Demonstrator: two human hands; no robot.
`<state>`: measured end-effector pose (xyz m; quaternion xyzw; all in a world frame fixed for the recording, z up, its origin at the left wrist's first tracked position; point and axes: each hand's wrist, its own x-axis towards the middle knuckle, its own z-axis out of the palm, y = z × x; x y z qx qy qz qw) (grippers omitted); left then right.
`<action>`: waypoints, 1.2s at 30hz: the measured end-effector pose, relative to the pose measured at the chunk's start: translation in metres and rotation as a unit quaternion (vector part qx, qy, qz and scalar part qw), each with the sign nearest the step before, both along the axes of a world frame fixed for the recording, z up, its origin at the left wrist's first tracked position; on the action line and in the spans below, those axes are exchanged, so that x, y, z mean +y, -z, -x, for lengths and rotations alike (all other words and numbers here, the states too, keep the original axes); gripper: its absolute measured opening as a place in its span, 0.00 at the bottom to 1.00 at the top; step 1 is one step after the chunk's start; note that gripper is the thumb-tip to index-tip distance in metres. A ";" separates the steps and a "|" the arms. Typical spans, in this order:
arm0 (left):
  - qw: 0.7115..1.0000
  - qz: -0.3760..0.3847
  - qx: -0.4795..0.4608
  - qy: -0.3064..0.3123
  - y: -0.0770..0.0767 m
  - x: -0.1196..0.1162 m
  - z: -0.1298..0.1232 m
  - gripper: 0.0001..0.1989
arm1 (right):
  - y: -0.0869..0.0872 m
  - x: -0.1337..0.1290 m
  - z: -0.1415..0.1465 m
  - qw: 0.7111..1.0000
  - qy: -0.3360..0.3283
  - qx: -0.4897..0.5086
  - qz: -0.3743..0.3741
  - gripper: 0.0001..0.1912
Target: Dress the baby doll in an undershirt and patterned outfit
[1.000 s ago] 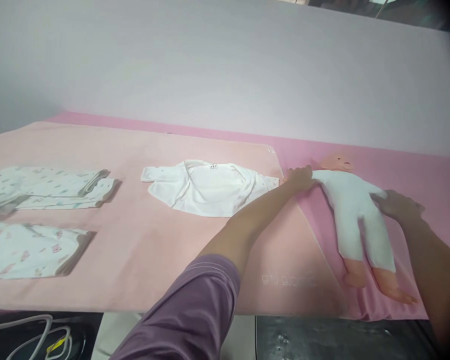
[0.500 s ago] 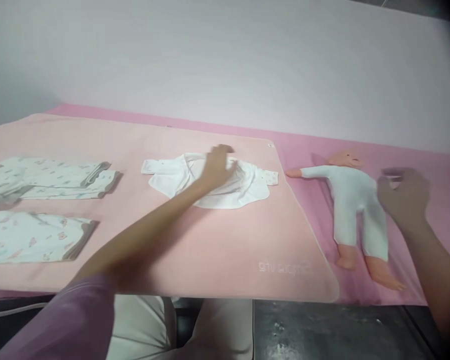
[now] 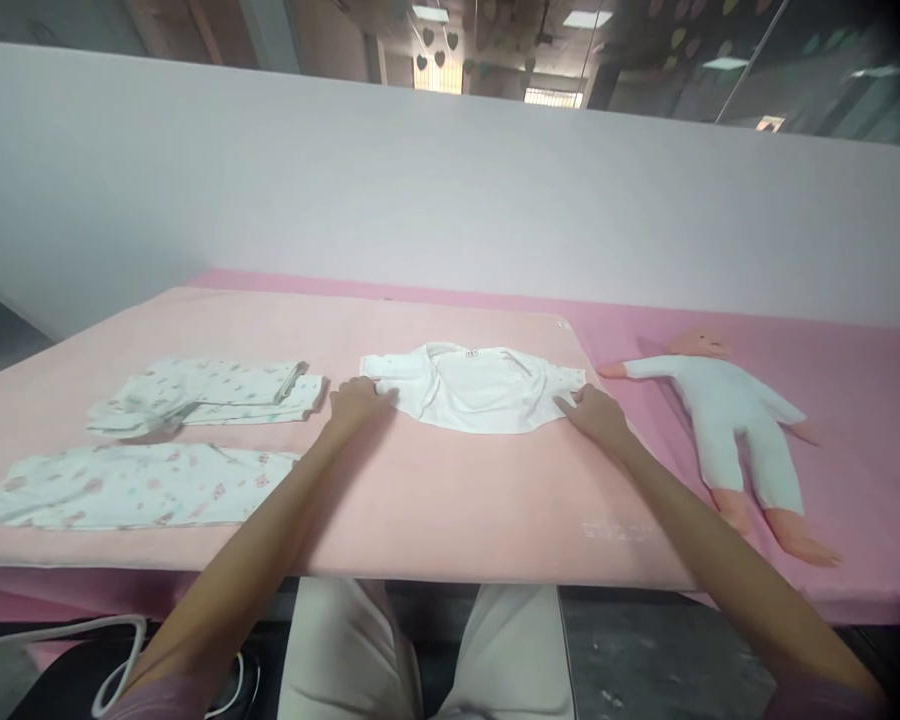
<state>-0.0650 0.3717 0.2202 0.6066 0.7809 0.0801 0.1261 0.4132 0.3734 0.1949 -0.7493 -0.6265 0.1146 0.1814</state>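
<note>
A small white baby shirt (image 3: pixel 487 395) lies spread on the pink mat, its neckline on the far side and its short sleeves out to both sides. At the sleeve and side edge on the left, my left hand (image 3: pixel 358 402) is closed with thumb and fingers on the fabric. My right hand (image 3: pixel 600 414) pinches the matching edge on the right. Beyond my right hand, a baby doll (image 3: pixel 735 410) in a white suit lies on its back, one arm stretched towards the shirt.
Two folded printed garments lie on the left, a farther one (image 3: pixel 217 392) and a nearer one (image 3: pixel 142 485). The pale pink mat (image 3: pixel 450 510) covers most of the table, with darker pink cloth (image 3: pixel 877 450) under the doll. A white wall (image 3: pixel 450 210) stands behind.
My left hand has gone from the shirt's middle to its left side. My right hand has come from beside the doll to the shirt's right side. The shirt lies flatter; the view has tilted up.
</note>
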 end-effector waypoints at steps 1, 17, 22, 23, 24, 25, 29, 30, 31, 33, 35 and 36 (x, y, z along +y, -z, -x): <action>1.000 0.009 -0.022 0.008 -0.002 0.002 0.001 0.21 | 0.000 0.005 0.001 1.000 0.001 0.014 0.008 0.20; 0.912 -0.171 -0.094 0.360 -0.010 0.007 -0.059 0.14 | -0.028 0.007 0.077 0.920 -0.377 0.059 -0.091 0.24; 0.956 -0.142 -0.055 0.250 -0.013 0.072 -0.022 0.19 | -0.010 0.066 0.038 0.957 -0.257 0.035 -0.128 0.26; 0.960 -0.119 -0.053 0.249 -0.013 0.087 -0.023 0.21 | -0.010 0.080 0.039 0.962 -0.246 0.023 -0.117 0.26; 0.962 -0.094 -0.053 0.250 -0.013 0.100 -0.027 0.23 | -0.012 0.092 0.042 0.968 -0.235 0.016 -0.092 0.27; 0.964 -0.070 -0.053 0.250 -0.012 0.112 -0.032 0.24 | -0.014 0.104 0.047 0.973 -0.225 0.013 -0.058 0.27; 0.969 -0.006 -0.044 0.241 -0.011 0.153 -0.051 0.32 | -0.028 0.142 0.064 0.975 -0.212 0.010 0.066 0.29; 0.970 0.004 -0.040 0.241 -0.011 0.162 -0.053 0.33 | -0.032 0.148 0.066 0.972 -0.218 0.003 0.085 0.31; 0.969 0.015 -0.036 0.242 -0.013 0.170 -0.053 0.33 | -0.035 0.154 0.067 0.969 -0.228 -0.005 0.100 0.33; 0.964 0.045 -0.038 0.261 -0.018 0.184 -0.051 0.33 | -0.040 0.162 0.067 0.960 -0.253 -0.011 0.121 0.39; 0.951 0.079 -0.058 0.293 -0.024 0.194 -0.047 0.33 | -0.044 0.166 0.067 0.956 -0.270 0.009 0.117 0.41; 0.944 0.091 -0.073 0.307 -0.027 0.197 -0.044 0.34 | -0.044 0.167 0.067 0.954 -0.275 0.026 0.113 0.40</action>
